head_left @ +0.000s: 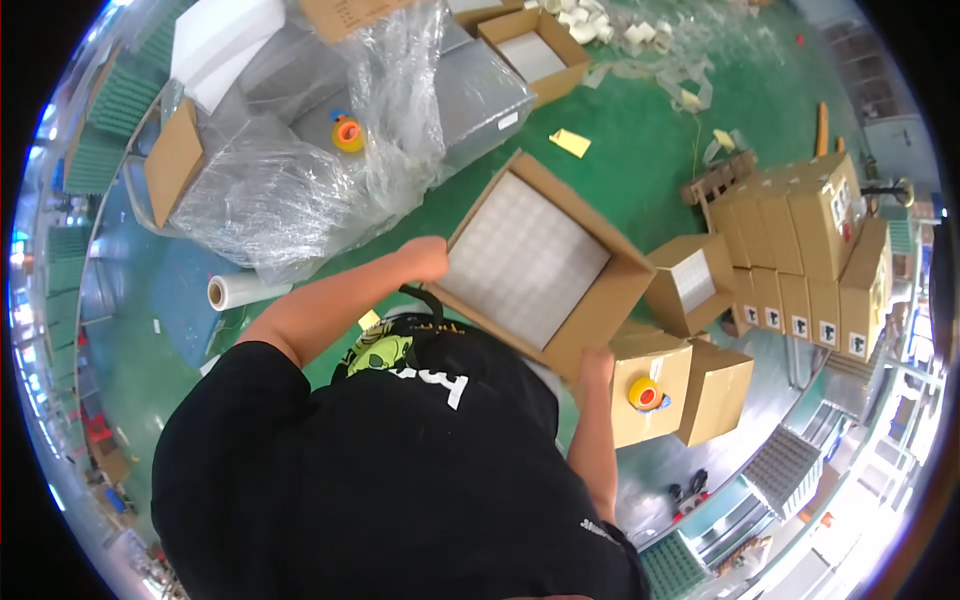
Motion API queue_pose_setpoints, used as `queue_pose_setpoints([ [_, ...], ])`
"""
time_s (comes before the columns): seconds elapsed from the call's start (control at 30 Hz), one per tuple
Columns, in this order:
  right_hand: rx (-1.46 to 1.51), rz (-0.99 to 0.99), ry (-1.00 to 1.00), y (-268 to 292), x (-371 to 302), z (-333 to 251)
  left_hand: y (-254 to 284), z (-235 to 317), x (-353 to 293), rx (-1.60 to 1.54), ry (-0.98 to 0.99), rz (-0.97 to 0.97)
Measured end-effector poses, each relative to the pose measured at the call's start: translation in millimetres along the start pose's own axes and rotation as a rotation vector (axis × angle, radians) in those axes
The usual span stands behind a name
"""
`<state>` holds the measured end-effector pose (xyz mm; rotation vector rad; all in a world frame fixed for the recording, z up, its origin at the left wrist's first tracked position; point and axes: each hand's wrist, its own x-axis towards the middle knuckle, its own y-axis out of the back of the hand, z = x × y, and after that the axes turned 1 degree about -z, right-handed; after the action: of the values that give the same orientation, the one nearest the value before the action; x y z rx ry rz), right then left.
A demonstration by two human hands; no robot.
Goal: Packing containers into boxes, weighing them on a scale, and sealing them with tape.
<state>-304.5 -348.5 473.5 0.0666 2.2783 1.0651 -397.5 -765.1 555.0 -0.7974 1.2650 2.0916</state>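
Note:
An open cardboard box [603,305] is held tilted in front of my body, its opening facing up. Inside lies a white, padded-looking sheet [530,258] with a faint grid pattern. My left hand [428,258] is closed on the box's left side. At the near right corner my right hand [597,366] grips the cardboard; its fingers are partly hidden. Just right of that hand, a yellow-orange tape dispenser [646,394] sits on a closed carton [628,432]. Another open box [664,300] with white contents stands beyond it.
Clear plastic film [290,190] covers grey blocks [480,105] at the upper left, with a second tape dispenser [347,134] there. A film roll [245,290] lies on the green floor. Stacked cartons [815,225] stand at the right; another open box [568,62] is at the far side.

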Motion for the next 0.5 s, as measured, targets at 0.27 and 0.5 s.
queue_pose_setpoints([
  [0.27,0.139,-0.073,-0.124,84.5,87.6,-90.1,79.4,74.2,59.3,-0.029,0.042,0.147],
  [0.5,0.168,-0.033,-0.154,88.7,151.4,-106.9,124.4,79.4,122.8,-0.031,0.041,0.084],
])
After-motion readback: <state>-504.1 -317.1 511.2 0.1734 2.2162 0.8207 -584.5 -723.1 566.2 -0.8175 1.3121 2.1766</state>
